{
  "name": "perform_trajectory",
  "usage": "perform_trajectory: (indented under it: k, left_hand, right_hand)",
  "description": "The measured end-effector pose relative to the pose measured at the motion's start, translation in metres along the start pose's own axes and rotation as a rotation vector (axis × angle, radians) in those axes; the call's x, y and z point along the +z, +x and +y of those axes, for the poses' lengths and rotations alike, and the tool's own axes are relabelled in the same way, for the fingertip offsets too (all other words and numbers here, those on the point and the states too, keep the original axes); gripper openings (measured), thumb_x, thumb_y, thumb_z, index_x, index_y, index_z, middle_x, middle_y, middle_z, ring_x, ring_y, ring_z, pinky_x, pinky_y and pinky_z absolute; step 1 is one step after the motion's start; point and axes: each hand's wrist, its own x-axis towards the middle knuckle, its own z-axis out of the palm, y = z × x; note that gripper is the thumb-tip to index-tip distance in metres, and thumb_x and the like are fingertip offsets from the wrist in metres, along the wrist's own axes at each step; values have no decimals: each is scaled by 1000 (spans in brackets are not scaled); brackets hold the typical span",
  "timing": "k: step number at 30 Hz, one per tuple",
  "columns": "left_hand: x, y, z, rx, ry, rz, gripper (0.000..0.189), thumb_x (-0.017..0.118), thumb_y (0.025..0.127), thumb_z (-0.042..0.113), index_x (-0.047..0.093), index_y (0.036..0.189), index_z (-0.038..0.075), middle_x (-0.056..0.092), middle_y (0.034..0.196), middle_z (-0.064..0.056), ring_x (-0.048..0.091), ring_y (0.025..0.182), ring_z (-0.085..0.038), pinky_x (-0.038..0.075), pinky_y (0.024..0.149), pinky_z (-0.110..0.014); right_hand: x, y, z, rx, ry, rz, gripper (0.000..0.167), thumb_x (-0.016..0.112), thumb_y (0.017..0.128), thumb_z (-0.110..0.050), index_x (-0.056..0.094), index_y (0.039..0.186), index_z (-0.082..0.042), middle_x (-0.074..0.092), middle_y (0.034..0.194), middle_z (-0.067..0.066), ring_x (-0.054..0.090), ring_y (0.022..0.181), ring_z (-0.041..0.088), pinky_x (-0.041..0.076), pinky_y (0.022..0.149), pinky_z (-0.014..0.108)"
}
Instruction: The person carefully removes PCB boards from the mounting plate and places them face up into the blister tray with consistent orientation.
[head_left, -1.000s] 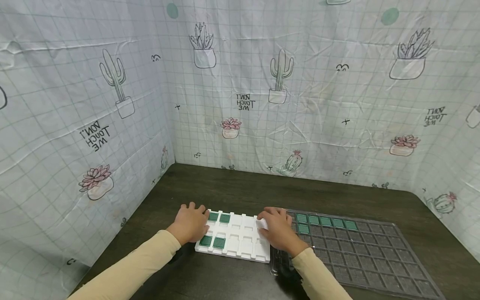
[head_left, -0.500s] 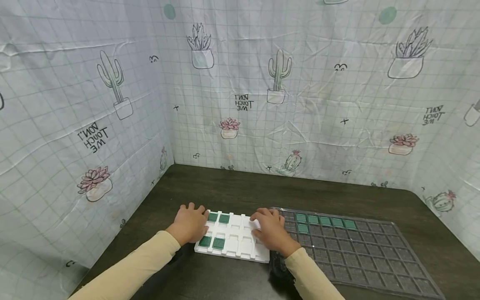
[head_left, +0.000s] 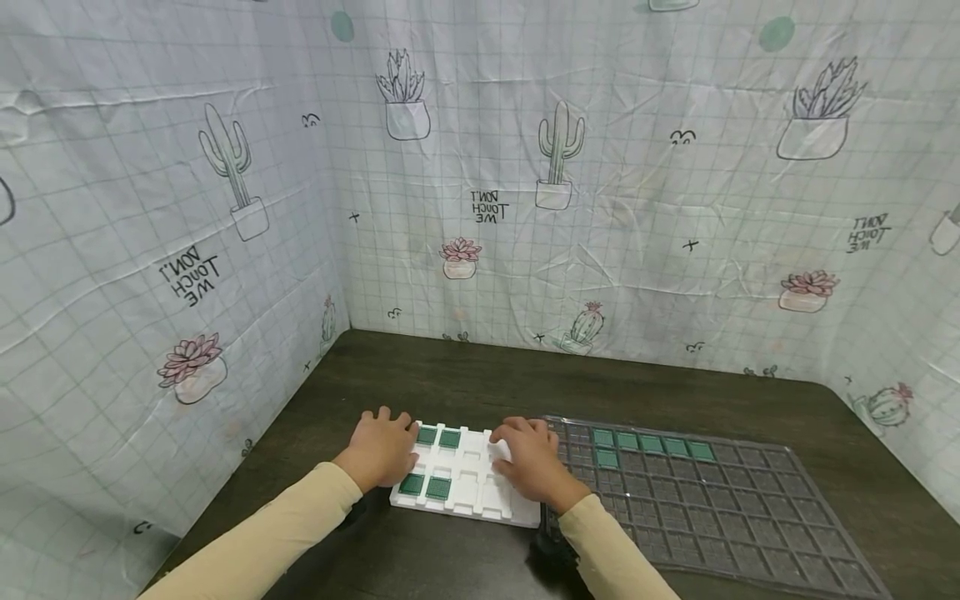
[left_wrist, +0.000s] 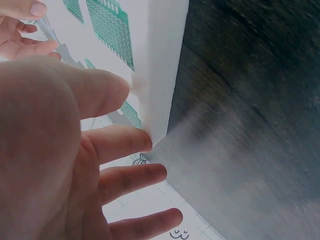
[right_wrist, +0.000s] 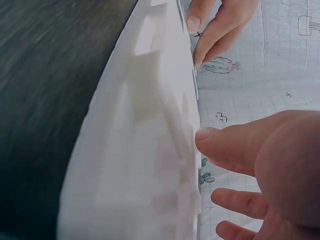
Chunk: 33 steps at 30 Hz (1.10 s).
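A white tray (head_left: 480, 504) with moulded pockets lies on the dark table, with several green perforated square boards (head_left: 438, 487) in its left-hand pockets. My left hand (head_left: 378, 450) is at the tray's left end; in the left wrist view its thumb and forefinger touch the tray's edge, the other fingers spread out. My right hand (head_left: 531, 462) is over the right part of the tray, thumb and forefinger apart with white tray showing between them. In the right wrist view its thumb (right_wrist: 235, 142) reaches to the tray's edge and nothing shows between the fingers; the forefinger is mostly hidden.
To the right, beside the white tray, lies a large dark clear plastic tray (head_left: 750, 521) with many pockets. Several green boards (head_left: 651, 444) sit in its far rows. A cactus-print cloth (head_left: 637, 250) hangs behind and at both sides of the table (head_left: 420, 358).
My right hand has moved left over the white tray, from its right end toward the middle. My left hand stays at the left end, and the boards in both trays look unchanged.
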Motion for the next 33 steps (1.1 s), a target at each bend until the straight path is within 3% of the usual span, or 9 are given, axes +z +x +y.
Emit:
perform_trajectory:
  k: [16,33]
  left_hand:
    - [7,4,0,2,18,9,56,59,93,50,57,137,15,59,136,-6,53,123,-37,44,102,-55]
    - [3,2,0,-4,20,5,57,59,93,50,57,137,15,59,135,-6,53,123,-37,45,101,-55]
  right_hand:
    - [2,6,-12,-24,36,-15,25,71,89,-13,66,113,-13,50,141,19,38,126,44,28,92,59]
    - [8,20,-24,-49,35,-28,25,71,89,-15,66,114,-14,52,139,16,38,125,43,28,92,59]
